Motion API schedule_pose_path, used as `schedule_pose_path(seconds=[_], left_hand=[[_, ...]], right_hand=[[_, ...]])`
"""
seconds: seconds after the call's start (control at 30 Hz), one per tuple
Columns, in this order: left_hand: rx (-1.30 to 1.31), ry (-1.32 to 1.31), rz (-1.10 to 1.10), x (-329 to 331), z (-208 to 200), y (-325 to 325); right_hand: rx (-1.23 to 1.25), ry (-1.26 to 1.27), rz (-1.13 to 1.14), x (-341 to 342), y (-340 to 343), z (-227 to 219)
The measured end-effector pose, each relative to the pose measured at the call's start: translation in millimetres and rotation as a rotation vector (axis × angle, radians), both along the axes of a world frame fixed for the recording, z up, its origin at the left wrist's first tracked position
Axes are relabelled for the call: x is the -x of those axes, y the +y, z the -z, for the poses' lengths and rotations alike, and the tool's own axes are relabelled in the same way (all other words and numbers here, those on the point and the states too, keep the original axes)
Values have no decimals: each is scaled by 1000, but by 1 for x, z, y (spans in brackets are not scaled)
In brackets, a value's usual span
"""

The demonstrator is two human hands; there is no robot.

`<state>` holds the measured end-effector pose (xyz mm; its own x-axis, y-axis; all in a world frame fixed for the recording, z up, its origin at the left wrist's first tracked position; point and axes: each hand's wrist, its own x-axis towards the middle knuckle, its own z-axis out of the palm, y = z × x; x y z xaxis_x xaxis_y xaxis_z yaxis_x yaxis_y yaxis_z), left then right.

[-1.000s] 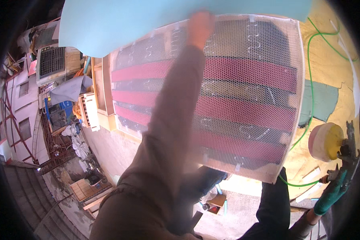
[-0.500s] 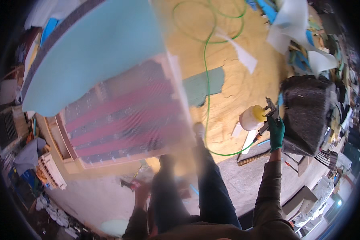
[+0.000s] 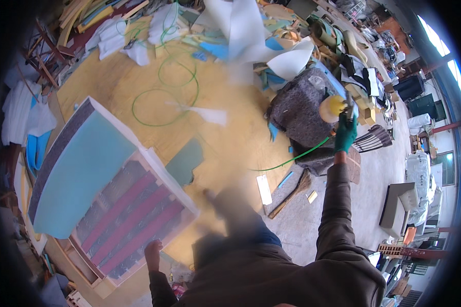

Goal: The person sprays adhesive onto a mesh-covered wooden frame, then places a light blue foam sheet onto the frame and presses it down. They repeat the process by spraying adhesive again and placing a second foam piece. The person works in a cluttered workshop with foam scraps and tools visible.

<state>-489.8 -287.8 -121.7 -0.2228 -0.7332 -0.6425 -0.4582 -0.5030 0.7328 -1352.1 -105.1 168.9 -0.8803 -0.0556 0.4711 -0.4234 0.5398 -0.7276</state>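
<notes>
My right hand [image 3: 346, 134], in a green glove, is closed round the handle of a spray gun [image 3: 350, 105] at the right, arm stretched out. A round white cup with a yellow lid [image 3: 333, 108] is attached to the gun. A green air hose [image 3: 297, 157] runs from it. My bare left hand [image 3: 152, 251] is low at the left, by the near edge of a padded frame [image 3: 159, 202]; its fingers are too small and unclear to read. Light-blue foam [image 3: 89, 171] covers the frame's far part, and pink webbing strips [image 3: 135, 217] cross the rest.
The frame stands on a yellowish floor sheet [image 3: 230, 107]. A dark fuzzy-covered block [image 3: 297, 110] stands beside the gun. A broom [image 3: 292, 194] lies on the concrete. Foam and wrap scraps [image 3: 287, 56] are heaped at the back, and a grey-green piece [image 3: 184, 161] lies beside the frame.
The view has swung right and up, and more of the workshop shows. My right hand has carried the spray gun over beside the fuzzy block. My left hand now appears by the frame's near edge.
</notes>
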Motion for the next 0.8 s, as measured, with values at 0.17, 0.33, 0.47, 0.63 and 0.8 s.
schedule_pose_path(seconds=[0.17,0.33,0.47,0.63,0.8], left_hand=[[-33,-31,-47,56,-42,1],[-251,-438,113,108,-61,27],[-352,-300,613,183,-108,30],[-474,-370,290,306,-160,2],[-523,-431,-11,391,-180,-40]], right_hand=[[90,19,71,107,37,-7],[199,-16,52,245,36,108],[259,-264,106,319,0,199],[249,-278,101,397,-49,226],[360,-291,128,430,-96,214]])
